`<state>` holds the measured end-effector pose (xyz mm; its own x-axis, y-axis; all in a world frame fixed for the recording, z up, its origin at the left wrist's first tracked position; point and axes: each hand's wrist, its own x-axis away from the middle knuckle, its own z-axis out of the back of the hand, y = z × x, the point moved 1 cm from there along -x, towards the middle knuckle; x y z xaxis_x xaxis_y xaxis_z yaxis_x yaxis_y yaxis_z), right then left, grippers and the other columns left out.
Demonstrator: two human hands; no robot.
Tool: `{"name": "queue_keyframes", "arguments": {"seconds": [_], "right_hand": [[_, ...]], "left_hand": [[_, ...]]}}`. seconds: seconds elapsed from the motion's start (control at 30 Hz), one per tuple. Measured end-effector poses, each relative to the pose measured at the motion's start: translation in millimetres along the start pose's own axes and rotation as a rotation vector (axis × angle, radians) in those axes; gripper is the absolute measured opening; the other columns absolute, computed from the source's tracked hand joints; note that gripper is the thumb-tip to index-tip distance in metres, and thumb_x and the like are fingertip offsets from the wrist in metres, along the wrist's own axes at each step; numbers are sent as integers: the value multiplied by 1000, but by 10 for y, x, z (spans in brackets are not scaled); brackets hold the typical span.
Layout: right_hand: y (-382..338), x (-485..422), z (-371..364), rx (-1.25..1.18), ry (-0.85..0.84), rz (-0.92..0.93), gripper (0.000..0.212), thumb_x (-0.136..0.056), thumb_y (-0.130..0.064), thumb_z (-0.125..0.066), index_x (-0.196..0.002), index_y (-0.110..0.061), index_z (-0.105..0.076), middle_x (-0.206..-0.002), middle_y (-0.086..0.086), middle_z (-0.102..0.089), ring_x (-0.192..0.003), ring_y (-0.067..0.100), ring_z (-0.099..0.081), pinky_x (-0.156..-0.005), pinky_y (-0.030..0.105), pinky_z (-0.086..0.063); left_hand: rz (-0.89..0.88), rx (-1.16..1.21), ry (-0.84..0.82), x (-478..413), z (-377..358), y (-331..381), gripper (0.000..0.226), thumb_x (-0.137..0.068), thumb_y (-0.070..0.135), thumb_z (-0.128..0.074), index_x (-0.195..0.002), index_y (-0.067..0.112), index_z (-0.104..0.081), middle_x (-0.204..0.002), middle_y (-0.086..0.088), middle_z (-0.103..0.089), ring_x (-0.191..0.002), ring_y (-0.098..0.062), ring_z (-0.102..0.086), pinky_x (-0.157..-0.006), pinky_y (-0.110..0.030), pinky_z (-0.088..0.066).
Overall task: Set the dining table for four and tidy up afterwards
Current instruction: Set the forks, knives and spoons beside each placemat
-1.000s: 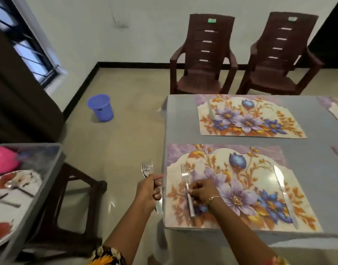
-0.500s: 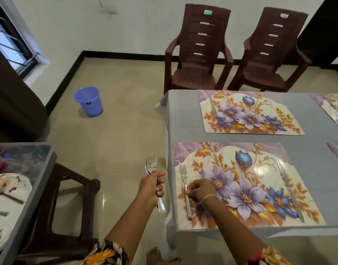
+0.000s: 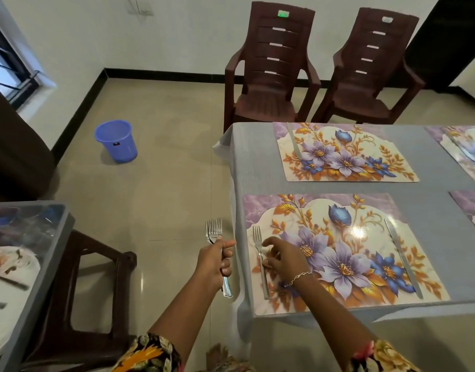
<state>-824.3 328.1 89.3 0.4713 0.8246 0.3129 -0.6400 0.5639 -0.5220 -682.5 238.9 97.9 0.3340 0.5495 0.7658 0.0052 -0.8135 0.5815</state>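
Laid fork [image 3: 258,242]: at 9 o'clock on the near placemat [image 3: 365,288], tines toward 12, facing the knife [image 3: 403,259] at 3 (the usual cover).
Spare forks [image 3: 213,232]: bundled upright, probably for the remaining places.
Left hand [image 3: 216,264]: clenched round their handles, off the table's [image 3: 432,189] 9 o'clock edge.
Right hand [image 3: 283,260]: fingers loose, grasping nothing, over the laid fork's handle.

Purple-and-orange floral placemats [image 3: 346,253] on grey tablecloth [image 3: 432,210]; blue bucket [image 3: 116,140].
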Motion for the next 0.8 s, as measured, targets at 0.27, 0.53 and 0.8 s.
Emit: {"name": "queue_keyframes", "arguments": {"seconds": [0.27, 0.53, 0.8], "right_hand": [[62, -9, -21, 428, -225, 229, 62, -92, -31, -52, -146, -30, -22, -125, 8, -45, -108, 21, -48, -89, 24, -42], [77, -31, -60, 417, -217, 245, 60, -92, -33, -52, -145, -29, -24, -126, 8, -46, -110, 21, -47, -92, 24, -41], [84, 101, 96, -204, 176, 185, 10, -83, -10, -65, -92, -7, -65, -73, -14, -53, -65, 4, -50, -69, 28, -45]], "left_hand": [[8, -26, -1, -10, 5, -23, 35, -102, 23, -35, -88, 3, -59, -60, -1, -39, -26, -2, -21, -30, -11, -19], [-4, -34, -23, 0, -10, -62, 32, -101, 23, -38, -88, 3, -59, -60, -1, -41, -28, -3, -23, -31, -13, -21], [-45, -5, -257, 81, -327, -42, 21, -95, -3, -37, -108, -1, -53, -86, -14, -69, -64, -18, -67, -52, -25, -54]]}}
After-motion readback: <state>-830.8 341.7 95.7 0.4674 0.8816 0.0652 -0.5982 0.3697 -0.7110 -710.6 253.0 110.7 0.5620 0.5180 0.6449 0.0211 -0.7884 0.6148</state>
